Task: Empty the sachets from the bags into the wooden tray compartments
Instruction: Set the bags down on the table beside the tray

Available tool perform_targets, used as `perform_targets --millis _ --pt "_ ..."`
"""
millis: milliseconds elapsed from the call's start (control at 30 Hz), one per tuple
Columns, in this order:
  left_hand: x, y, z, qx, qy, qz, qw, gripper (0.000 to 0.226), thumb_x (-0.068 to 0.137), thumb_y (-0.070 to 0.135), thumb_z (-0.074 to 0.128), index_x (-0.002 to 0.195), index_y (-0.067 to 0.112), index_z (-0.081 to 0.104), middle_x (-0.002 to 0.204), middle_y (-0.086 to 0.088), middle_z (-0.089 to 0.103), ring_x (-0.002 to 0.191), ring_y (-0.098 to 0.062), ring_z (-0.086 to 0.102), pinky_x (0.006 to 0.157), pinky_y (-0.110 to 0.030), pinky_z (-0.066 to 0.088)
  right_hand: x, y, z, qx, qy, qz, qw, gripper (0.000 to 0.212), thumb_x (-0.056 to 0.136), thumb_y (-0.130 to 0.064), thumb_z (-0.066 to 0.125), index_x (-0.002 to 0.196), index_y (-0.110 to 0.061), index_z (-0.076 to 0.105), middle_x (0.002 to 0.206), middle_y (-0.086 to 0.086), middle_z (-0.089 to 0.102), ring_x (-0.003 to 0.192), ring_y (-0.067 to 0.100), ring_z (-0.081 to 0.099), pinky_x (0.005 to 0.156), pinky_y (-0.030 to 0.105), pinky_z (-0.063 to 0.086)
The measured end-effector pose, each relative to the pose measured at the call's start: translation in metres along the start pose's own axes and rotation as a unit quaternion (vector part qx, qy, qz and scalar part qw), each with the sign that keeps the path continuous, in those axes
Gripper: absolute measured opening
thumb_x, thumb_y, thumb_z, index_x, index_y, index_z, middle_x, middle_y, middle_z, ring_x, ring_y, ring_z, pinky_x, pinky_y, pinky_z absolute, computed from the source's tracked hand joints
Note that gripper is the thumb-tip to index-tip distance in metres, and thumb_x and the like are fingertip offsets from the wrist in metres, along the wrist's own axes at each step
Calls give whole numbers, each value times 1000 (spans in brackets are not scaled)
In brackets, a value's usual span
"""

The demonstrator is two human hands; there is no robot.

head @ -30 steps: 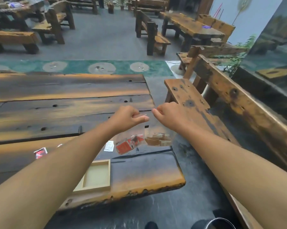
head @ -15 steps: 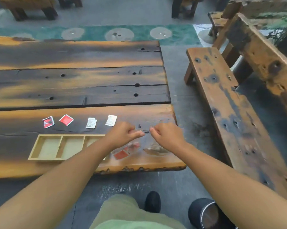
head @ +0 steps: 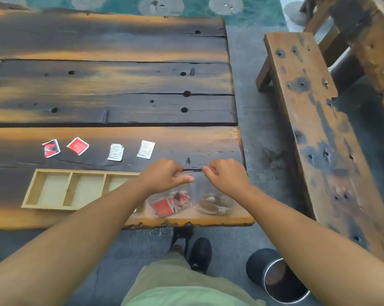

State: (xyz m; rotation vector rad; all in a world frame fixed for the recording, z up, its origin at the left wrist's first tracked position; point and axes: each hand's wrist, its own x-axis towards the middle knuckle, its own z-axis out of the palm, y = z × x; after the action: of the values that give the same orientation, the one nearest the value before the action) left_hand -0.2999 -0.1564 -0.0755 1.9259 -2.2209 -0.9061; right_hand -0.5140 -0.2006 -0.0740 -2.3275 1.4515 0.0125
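**Both hands pinching the top of the clear bag at the bench's near right corner**

Nearest to me I see a green-trousered knee [head: 186, 290], a black shoe [head: 201, 252] and a dark metal bin [head: 275, 277] on the floor to the right.

Just past those, at the near edge of the bench [head: 120, 85], a clear bag [head: 191, 195] hangs from my hands down to the wood. Its left half holds red sachets [head: 170, 204]; its right half holds brownish ones [head: 213, 203], too blurred to read. My left hand [head: 164, 176] is clenched on the bag's top strip, thumb over it. My right hand [head: 227, 174] pinches the same top edge just beside, fingers curled shut. The two hands are near each other but apart.

Left of the bag lies the tray [head: 47, 208], partly under my left forearm. Three compartments show, and they look bare.

Beyond the tray, four sachets lie in a row on the bench: a red-and-white one [head: 51, 148], a red one [head: 78, 145], then two white ones [head: 115, 152] and [head: 146, 149].

Farther right, across the floor, stands a separate wooden seat [head: 314, 120].
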Motion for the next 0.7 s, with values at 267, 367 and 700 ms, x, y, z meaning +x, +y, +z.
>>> perform_targets --millis 267,367,700 --pt "57 -35 -4 54 32 4 998 63 84 72 52 59 16 37 53 0 43 57 -26 45 52 -35 27 63 16 16 -20 -25 -15 999 53 96 -47 51 55 -18 33 52 -3 40 60 29 51 53 34 33" --pt "76 -45 0 48 26 -5 999 62 85 71 53 58 18 34 53 1 42 59 -26 46 54 -34 31 83 22 26 -15 -43 -8 999 52 95 -49 51 56 -18 34 53 -2 44 59 27 50 53 34 33" --pt "119 -70 16 74 14 -5 997 55 88 69 48 64 21 40 58 6 38 59 -20 42 50 -33 22 124 48 56 -22 -69 8 997 49 94 -53 50 59 -21 40 64 0 55 65 25 55 55 33 35"
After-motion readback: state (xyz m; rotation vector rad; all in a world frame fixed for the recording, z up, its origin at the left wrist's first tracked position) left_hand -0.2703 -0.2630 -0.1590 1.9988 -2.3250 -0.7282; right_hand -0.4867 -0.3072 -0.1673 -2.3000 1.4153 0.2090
